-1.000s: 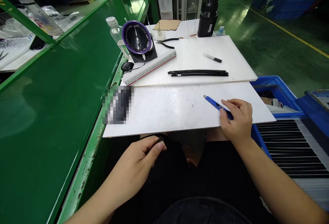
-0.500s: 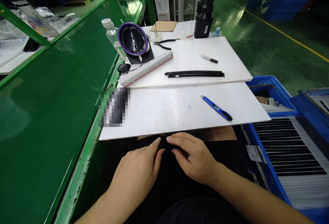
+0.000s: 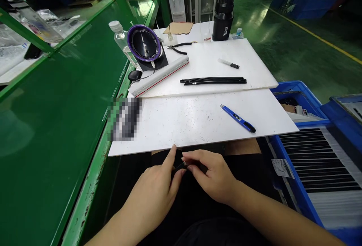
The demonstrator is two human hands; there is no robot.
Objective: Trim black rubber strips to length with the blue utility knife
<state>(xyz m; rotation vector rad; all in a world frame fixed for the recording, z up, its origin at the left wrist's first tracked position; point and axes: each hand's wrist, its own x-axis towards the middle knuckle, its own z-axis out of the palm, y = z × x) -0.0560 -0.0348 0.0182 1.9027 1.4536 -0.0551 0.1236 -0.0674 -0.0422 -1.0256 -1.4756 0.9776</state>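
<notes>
Just below the front edge of the white board (image 3: 169, 125), my left hand (image 3: 158, 185) and my right hand (image 3: 213, 174) are close together over my lap. A thin dark piece (image 3: 181, 165) with a small light spot lies between the fingertips of both hands. Its full shape is hard to make out against the black clothing. My left index finger points up to the board's edge, and the thumb is against the piece. The fingers of my right hand are curled round its other end. A bundle of black strips (image 3: 213, 81) lies farther back on a raised white slab (image 3: 254, 65).
A blue cutter (image 3: 238, 118) lies on the board at right. Behind are a capped blade (image 3: 229, 63), pliers (image 3: 181, 47), a long box (image 3: 161, 76), a purple-rimmed fan (image 3: 144, 43) and a black bottle (image 3: 223, 23). Blue crates (image 3: 299, 125) stand at right; a green rail runs left.
My left index finger has lifted and straightened toward the board's edge. The hands have shifted slightly, and the dark piece with its light spot shows more clearly between them.
</notes>
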